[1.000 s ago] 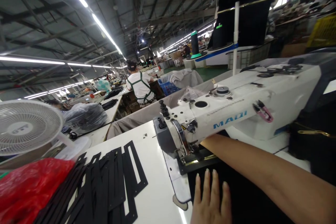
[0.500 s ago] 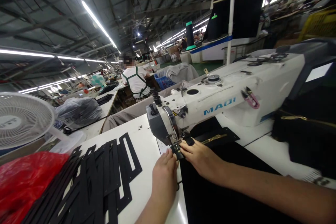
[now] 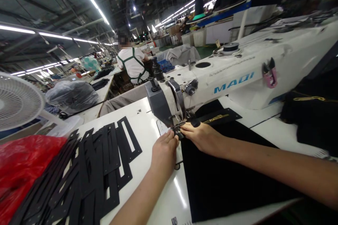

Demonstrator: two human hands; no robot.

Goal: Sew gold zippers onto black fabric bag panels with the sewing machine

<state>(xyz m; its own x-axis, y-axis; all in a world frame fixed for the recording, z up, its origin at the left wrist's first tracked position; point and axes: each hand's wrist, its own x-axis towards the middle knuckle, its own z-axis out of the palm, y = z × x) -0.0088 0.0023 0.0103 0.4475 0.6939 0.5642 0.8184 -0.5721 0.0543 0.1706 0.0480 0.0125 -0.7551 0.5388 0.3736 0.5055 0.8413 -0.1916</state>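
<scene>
A white sewing machine [image 3: 232, 81] stands over a large piece of black fabric [image 3: 227, 175], which lies flat on the white table. At the needle, my left hand [image 3: 165, 149] has its fingers closed on the edge of the fabric, just left of the presser foot [image 3: 177, 126]. From the right, my right hand [image 3: 203, 137] presses its fingertips together on the fabric beside the foot, with a dark band on one finger. Behind that hand lies a black strip with a gold zipper [image 3: 218, 119]. The stitched spot itself is hidden by the fingers and foot.
Black cut-out frames [image 3: 111, 147] lie heaped on the left, beside a red plastic bag [image 3: 29, 165]. A white fan [image 3: 18, 102] stands behind them. Pink thread snips [image 3: 269, 74] hang on the machine. Ahead, a person [image 3: 133, 61] sits facing away. More black fabric [image 3: 314, 123] lies right.
The view has shifted nearer the machine and tilted down somewhat. Both hands stay at the presser foot on the black fabric, in nearly the same pose.
</scene>
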